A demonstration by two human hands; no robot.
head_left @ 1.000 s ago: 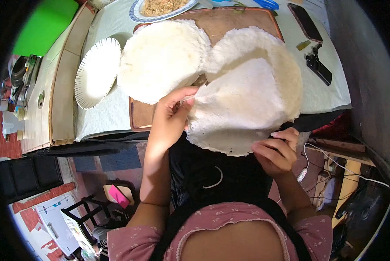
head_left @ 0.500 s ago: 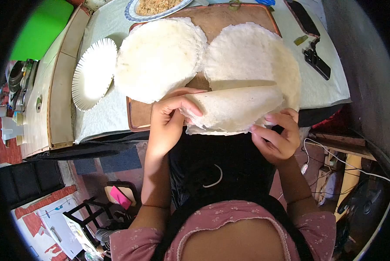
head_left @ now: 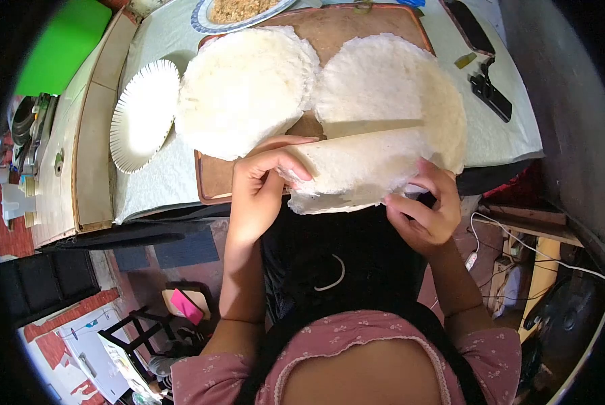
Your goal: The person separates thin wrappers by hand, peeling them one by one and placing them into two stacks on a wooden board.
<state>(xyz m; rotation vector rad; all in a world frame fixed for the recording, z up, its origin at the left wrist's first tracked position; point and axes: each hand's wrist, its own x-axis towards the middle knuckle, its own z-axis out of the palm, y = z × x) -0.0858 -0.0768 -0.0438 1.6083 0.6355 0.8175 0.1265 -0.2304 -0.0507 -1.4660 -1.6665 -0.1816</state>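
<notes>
Two round piles of thin, whitish spring roll wrappers lie side by side on a brown board. At the near side of the right pile, a wrapper is lifted and folded back, its ragged edge hanging past the board's front. My left hand pinches that wrapper's left side between thumb and fingers. On its right side, my right hand grips the torn near edge, thumb and index finger closed on it. The left pile lies flat beyond my left hand.
A blue-rimmed plate of crumbly brown filling stands at the back. Left of the board sits a white fluted paper plate. A phone and a black clip-like holder lie at the right. The table's front edge runs below my hands.
My right hand has shifted slightly left, its index finger raised a little along the wrapper. The wrapper's near edge hangs slightly lower and more spread. My left hand keeps its grip almost unmoved.
</notes>
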